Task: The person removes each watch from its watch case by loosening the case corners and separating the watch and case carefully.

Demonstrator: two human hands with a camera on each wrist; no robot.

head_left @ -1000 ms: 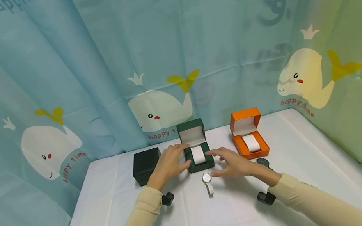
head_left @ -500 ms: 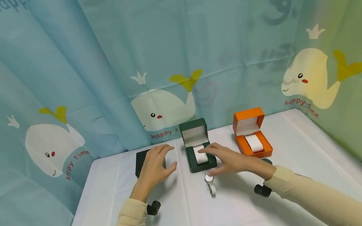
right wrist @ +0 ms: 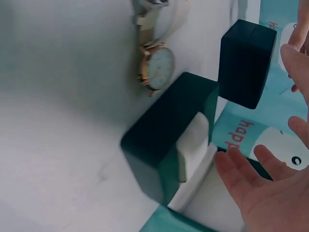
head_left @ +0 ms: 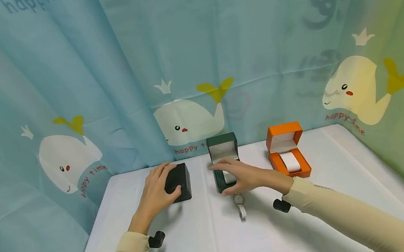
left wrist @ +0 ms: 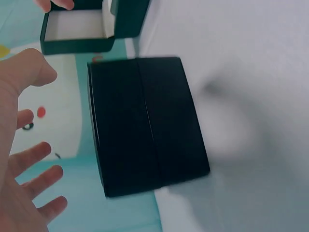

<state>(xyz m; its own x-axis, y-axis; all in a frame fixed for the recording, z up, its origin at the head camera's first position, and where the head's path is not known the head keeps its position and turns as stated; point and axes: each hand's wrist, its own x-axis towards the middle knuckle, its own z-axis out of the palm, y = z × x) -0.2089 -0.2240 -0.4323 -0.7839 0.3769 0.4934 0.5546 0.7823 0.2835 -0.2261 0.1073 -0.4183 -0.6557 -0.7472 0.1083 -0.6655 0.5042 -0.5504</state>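
Observation:
My left hand (head_left: 155,190) is at the left side of a closed black box (head_left: 183,181), fingers spread. In the left wrist view a gap shows between the fingers and the black box (left wrist: 145,125). My right hand (head_left: 242,175) hovers over an open green watch box (head_left: 222,144), partly covering it. That green box (right wrist: 169,116) has a white cushion (right wrist: 194,142) inside, and the right fingers are spread beside it, holding nothing. A wristwatch with a white strap (head_left: 239,201) lies on the table just in front of the green box.
An open orange watch box (head_left: 302,164) with a white cushion (head_left: 290,161) stands at the right on the white table (head_left: 221,246). Behind the table hangs a blue curtain (head_left: 172,38) with whale prints.
My left hand has moved left from the green box to the black box. My right hand has shifted left over the green box. The dark watch by the right forearm has become hidden.

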